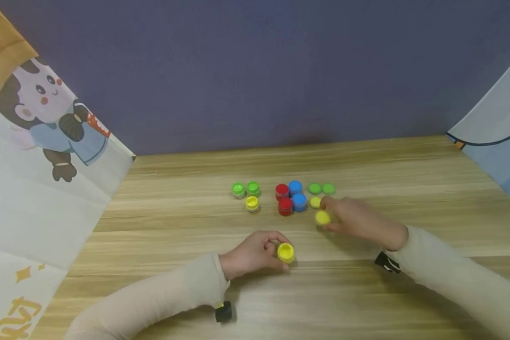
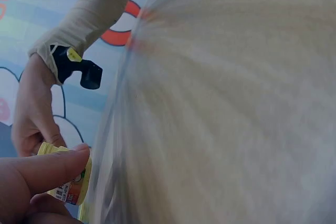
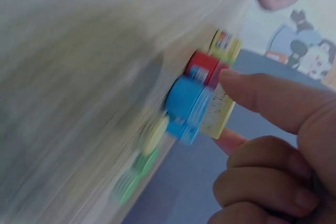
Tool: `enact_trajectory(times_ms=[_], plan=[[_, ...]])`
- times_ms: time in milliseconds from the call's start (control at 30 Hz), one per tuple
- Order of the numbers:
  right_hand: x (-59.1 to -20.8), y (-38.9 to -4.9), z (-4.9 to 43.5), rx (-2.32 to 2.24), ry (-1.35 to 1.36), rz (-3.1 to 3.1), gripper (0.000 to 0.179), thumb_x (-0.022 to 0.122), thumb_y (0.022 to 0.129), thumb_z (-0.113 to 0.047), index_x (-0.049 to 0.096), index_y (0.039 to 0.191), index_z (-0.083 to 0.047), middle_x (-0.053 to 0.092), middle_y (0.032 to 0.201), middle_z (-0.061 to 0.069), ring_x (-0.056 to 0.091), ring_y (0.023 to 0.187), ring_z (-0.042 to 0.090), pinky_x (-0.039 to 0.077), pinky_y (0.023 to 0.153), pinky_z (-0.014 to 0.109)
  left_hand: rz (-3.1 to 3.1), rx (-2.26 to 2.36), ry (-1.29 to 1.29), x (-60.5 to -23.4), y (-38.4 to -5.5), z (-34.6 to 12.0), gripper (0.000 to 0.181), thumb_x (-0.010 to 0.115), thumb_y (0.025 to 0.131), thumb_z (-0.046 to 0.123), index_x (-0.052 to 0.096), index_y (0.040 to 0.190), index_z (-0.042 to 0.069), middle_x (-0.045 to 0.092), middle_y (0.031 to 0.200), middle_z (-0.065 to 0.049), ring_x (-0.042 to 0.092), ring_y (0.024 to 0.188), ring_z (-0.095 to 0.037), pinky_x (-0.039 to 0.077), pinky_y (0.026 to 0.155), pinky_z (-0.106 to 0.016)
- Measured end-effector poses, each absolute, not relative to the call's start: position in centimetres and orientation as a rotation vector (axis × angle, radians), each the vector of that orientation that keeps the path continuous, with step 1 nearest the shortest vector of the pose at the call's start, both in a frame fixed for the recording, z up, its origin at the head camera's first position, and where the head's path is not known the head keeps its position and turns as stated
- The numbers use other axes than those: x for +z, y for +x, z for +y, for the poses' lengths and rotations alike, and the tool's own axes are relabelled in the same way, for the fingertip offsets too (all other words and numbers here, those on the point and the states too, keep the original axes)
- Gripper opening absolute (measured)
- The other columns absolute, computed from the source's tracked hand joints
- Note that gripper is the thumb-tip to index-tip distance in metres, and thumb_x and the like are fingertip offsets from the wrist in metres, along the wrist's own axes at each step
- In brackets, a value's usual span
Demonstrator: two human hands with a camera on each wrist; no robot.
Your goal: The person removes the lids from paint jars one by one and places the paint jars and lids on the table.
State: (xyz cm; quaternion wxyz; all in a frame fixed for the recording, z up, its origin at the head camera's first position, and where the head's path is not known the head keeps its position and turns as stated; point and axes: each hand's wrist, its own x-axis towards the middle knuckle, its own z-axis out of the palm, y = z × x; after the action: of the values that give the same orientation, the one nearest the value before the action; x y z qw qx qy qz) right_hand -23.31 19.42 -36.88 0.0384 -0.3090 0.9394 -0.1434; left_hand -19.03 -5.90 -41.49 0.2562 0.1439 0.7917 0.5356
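Near the front middle in the head view, my left hand [image 1: 255,252] grips a small lidless jar of yellow paint or clay [image 1: 286,253]. In the left wrist view that jar [image 2: 79,184] shows a printed label, with the thumb along its side. My right hand [image 1: 357,219] pinches a yellow lid [image 1: 322,217] between thumb and a finger, just over the table. Beside those fingers a second yellow lid [image 1: 315,202] lies on the wood. The held lid [image 3: 219,111] appears edge-on in the right wrist view, its inner side speckled.
Two red jars [image 1: 285,206] and two blue jars [image 1: 299,202], all lidded, stand clustered at mid-table. Left of them are two open green jars [image 1: 238,190] and an open yellow jar [image 1: 252,204]. Two green lids [image 1: 315,189] lie to the right. A dark wall [image 1: 255,75] rises behind.
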Motion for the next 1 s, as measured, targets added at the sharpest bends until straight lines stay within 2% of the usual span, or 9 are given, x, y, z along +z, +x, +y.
enact_trajectory(times_ms=[333,500,700,1000], plan=[[-36.9,-26.0,21.3,-0.474,-0.791,2.865,0.038,0.072,0.081,-0.019,0.056,0.108,0.003,0.052,0.065,0.001,0.045,0.057,0.015,0.039,0.050,0.028,2.204,1.480,0.309,-41.0,-19.7,-8.5,0.045,0.080,0.071,0.005,0.063,0.111,0.011,0.041,0.056,0.002,0.034,0.050,-0.010,0.031,0.049,-0.021],[-37.2,-27.2,21.9,-0.542,-0.783,2.824,0.037,0.071,0.080,-0.015,0.055,0.107,0.004,0.051,0.064,0.000,0.046,0.058,0.014,0.040,0.054,0.028,2.252,1.488,0.255,-40.7,-20.2,-10.0,0.047,0.079,0.073,0.007,0.061,0.116,0.010,0.038,0.057,0.002,0.033,0.051,-0.012,0.032,0.053,-0.022],[-37.1,-28.0,22.5,-0.572,-0.767,2.808,0.033,0.072,0.079,-0.012,0.054,0.102,0.003,0.050,0.066,0.001,0.045,0.059,0.015,0.039,0.056,0.029,2.287,1.519,0.130,-40.7,-21.1,-11.8,0.046,0.078,0.073,0.006,0.061,0.115,0.010,0.038,0.060,0.002,0.034,0.055,-0.012,0.034,0.056,-0.024],[-38.1,-28.5,22.2,-0.529,-0.810,2.824,0.034,0.075,0.075,-0.013,0.056,0.098,0.004,0.058,0.076,0.004,0.053,0.070,0.020,0.047,0.066,0.039,2.313,1.622,0.058,-41.0,-23.3,-13.4,0.046,0.075,0.073,-0.001,0.059,0.116,0.005,0.039,0.062,0.003,0.035,0.056,-0.010,0.035,0.055,-0.021]])
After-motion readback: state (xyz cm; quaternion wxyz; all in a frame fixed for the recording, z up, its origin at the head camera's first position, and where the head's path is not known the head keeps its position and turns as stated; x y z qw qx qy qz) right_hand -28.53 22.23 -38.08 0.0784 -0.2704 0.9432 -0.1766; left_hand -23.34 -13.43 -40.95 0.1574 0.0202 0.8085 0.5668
